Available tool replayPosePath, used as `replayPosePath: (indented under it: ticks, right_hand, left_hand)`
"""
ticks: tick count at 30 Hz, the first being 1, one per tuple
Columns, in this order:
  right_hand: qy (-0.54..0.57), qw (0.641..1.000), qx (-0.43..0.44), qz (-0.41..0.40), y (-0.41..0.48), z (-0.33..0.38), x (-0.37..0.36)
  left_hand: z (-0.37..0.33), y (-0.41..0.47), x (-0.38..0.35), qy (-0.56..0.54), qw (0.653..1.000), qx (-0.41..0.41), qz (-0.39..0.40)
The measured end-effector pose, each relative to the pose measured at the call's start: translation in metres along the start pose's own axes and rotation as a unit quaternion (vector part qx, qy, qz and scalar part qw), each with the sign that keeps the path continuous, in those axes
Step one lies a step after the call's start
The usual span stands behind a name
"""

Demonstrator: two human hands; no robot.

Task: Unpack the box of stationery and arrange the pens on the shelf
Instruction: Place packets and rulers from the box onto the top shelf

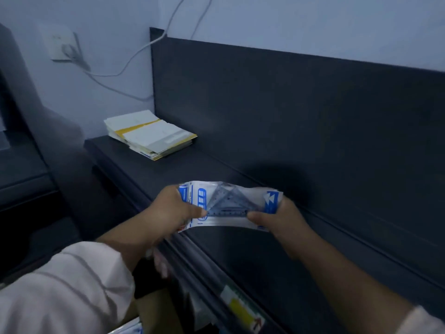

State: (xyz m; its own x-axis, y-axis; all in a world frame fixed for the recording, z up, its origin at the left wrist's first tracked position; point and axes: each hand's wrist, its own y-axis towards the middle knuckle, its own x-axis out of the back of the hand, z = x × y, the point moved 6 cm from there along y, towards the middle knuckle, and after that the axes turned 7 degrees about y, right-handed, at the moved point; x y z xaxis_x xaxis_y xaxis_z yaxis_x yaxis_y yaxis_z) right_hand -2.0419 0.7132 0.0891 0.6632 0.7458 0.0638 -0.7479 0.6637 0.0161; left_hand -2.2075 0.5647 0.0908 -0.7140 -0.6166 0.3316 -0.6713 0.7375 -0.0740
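Left thumb (200, 211) lies flat on top of a clear plastic packet (228, 201); the other fingers are underneath, out of sight. Right thumb (255, 216) presses the opposite end the same way. Left hand (173, 210) and right hand (280, 219) each pinch one end, and the packet sags a little between them. It has blue print and dark set squares inside.

The packet is held low over the front part of the dark shelf (192, 169); contact with the surface cannot be told.

Shelf top is matt and near-black, with a raised lip along the front edge. A tall dark back panel (289, 104) stands behind it. At the far left end of the shelf lies a stack of papers (149, 135) with a yellow band, against the panel.

Wall (289, 20) is pale and the light is dim. A wall socket (60, 43) sits upper left, with a white cable (125, 66) running from it behind the panel.

Below the shelf edge are a corner of a cardboard box (151, 307) and a blurred packet with a yellow label (242, 309). White sleeves (60, 290) cover both forearms.
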Motion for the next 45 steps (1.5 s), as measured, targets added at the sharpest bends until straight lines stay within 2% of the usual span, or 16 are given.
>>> replayPosePath:
  ticks: [6, 13, 17, 21, 25, 31, 37, 40, 45]
  right_hand:
    - [-0.080, 0.996, 0.028, -0.009, 0.034, -0.029, 0.034]
    - [-0.093, 0.995, -0.033, -0.034, 0.045, -0.066, 0.052]
    - [-0.100, 0.994, -0.043, -0.029, 0.044, -0.073, 0.046]
    - [-0.115, 0.991, -0.020, -0.061, 0.050, -0.067, 0.044]
    - [-0.108, 0.989, 0.022, -0.096, 0.064, -0.057, 0.047]
    - [-0.146, 0.987, -0.030, -0.057, 0.069, -0.078, 0.043]
    - [-0.179, 0.982, -0.053, -0.025, 0.092, -0.081, 0.041]
    - [-0.153, 0.985, -0.062, -0.041, 0.111, -0.074, 0.048]
    - [-0.032, 0.988, -0.092, -0.116, 0.148, -0.072, 0.050]
  left_hand:
    - [0.004, 0.056, -0.041, 0.026, 0.998, -0.064, -0.005]
    - [0.044, 0.074, -0.053, -0.011, 0.999, 0.020, 0.030]
    - [0.054, 0.071, -0.054, 0.043, 0.998, 0.026, 0.032]
    - [0.050, 0.077, -0.050, 0.097, 0.995, 0.004, -0.020]
    - [0.039, 0.095, -0.041, 0.054, 0.998, -0.007, -0.036]
    - [0.052, 0.103, -0.047, 0.077, 0.997, 0.014, 0.015]
    - [0.052, 0.129, -0.047, 0.094, 0.996, 0.008, 0.001]
    - [0.042, 0.151, -0.043, 0.088, 0.996, 0.009, -0.030]
    - [0.007, 0.197, -0.043, 0.092, 0.991, -0.009, -0.092]
